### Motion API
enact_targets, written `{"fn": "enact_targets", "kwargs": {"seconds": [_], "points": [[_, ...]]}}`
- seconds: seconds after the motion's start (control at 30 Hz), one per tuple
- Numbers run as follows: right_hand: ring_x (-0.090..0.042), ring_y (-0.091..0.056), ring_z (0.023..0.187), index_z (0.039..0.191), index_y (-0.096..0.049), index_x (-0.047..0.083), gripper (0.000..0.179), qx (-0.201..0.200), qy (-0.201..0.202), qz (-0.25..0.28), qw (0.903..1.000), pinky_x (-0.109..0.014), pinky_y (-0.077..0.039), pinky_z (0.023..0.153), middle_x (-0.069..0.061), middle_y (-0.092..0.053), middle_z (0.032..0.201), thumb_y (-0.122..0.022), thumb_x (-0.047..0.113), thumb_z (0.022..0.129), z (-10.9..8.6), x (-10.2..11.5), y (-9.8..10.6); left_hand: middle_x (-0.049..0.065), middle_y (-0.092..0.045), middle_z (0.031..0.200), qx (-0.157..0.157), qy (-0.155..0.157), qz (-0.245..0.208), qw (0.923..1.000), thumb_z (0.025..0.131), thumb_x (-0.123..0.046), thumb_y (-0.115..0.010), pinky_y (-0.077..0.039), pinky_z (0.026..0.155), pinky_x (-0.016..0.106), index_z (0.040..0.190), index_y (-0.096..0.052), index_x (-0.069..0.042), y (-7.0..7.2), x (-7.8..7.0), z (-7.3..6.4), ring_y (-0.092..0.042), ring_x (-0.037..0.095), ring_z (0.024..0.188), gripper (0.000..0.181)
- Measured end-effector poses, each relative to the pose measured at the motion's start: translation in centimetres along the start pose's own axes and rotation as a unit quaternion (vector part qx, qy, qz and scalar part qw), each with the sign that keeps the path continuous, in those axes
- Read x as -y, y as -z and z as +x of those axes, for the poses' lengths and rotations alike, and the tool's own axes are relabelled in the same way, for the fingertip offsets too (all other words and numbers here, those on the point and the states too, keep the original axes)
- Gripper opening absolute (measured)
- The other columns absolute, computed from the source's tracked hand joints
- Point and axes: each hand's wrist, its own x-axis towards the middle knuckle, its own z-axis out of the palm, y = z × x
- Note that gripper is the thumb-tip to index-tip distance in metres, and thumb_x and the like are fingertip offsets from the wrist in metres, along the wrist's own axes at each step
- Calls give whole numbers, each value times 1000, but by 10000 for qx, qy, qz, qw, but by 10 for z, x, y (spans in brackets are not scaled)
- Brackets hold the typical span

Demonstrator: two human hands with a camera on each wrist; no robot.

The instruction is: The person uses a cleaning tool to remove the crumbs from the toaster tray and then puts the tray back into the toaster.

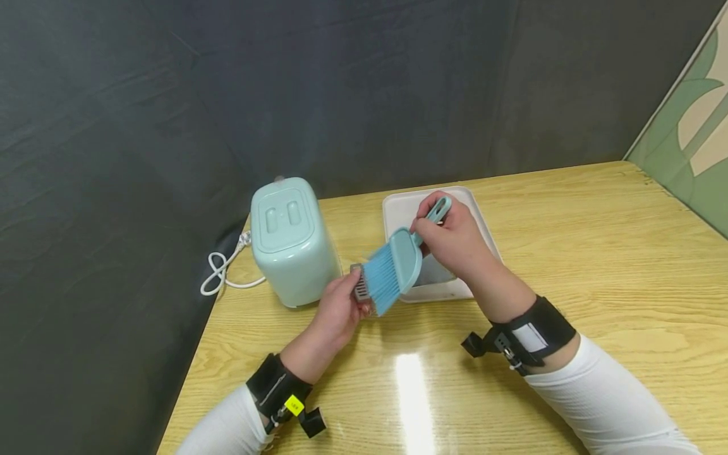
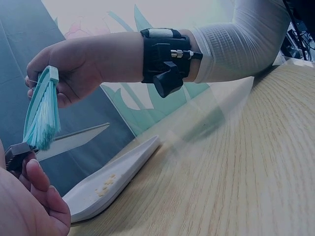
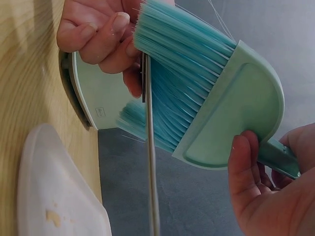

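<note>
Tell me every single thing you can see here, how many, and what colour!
brush: one, mint with blue bristles, in the right hand
flat plate: one, grey, in the left hand
tray: one, white, on the table
crumbs: several, yellowish, in the tray
boxy appliance: one, mint, left of the tray
cord with plug: one, white, beside the appliance
table: one, pale wood, under tray and appliance
backdrop: one, dark grey, behind the table
patterned wall: one, green and cream, far right
wrist straps: two, black, one per wrist
sleeves: two, white, one per arm
hands: two, bare, above the table
</note>
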Motion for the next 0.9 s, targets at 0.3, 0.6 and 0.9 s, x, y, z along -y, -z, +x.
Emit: {"fn": "enact_targets", "kwargs": {"seconds": [0.3, 0.6, 0.9], "points": [[-27, -53, 54, 84, -47, 8, 7, -56, 5, -248, 9997, -38, -48, 48, -12, -52, 71, -52, 11, 81, 4, -7, 3, 12, -60, 92, 157, -90, 55, 9998, 90, -37, -41, -37, 50, 24, 110, -53, -1, 1, -1, -1, -48, 12, 57, 44], [-29, -52, 53, 84, -47, 5, 8, -10, -51, -278, 9996, -38, -49, 48, -15, -48, 67, -53, 9, 81, 3, 2, 8, 9, -60, 87, 156, -151, -60, 9997, 90, -36, -42, -39, 49, 23, 111, -52, 0, 0, -3, -2, -46, 11, 54, 44], [-30, -49, 50, 83, -47, 7, 7, -120, 90, -357, 9992, -38, -48, 46, -16, -47, 63, -53, 10, 81, 8, -5, 16, 10, -59, 91, 122, -161, -99, 9997, 90, -36, -41, -39, 49, 23, 113, -51, -1, 1, -5, -2, -44, 11, 54, 43]]}}
